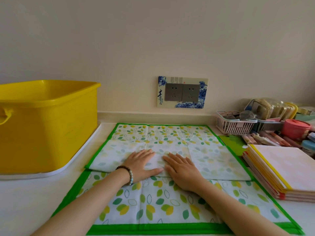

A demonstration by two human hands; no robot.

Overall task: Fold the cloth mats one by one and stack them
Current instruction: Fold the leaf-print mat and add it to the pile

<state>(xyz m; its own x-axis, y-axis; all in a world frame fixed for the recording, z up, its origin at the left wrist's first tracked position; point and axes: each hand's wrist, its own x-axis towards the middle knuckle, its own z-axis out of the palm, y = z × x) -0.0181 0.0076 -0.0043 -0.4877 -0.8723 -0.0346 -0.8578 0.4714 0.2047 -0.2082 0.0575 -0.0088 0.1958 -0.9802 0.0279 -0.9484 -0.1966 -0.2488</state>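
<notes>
A leaf-print cloth mat point(170, 205) with a green border lies spread on the white counter in front of me. A band of it point(213, 160) is folded across the middle, pale underside up. My left hand point(142, 162) and my right hand point(180, 169) lie flat side by side on that folded band, fingers straight, pressing it down. A bead bracelet sits on my left wrist. At the right, a stack of folded mats point(283, 169) with yellow and red edges rests on the counter.
A large yellow plastic tub point(47, 126) stands on a white tray at the left. At the back right are a small white basket point(233, 125), a pink lidded jar point(295, 127), pens and packets. Wall sockets point(182, 92) sit above the counter.
</notes>
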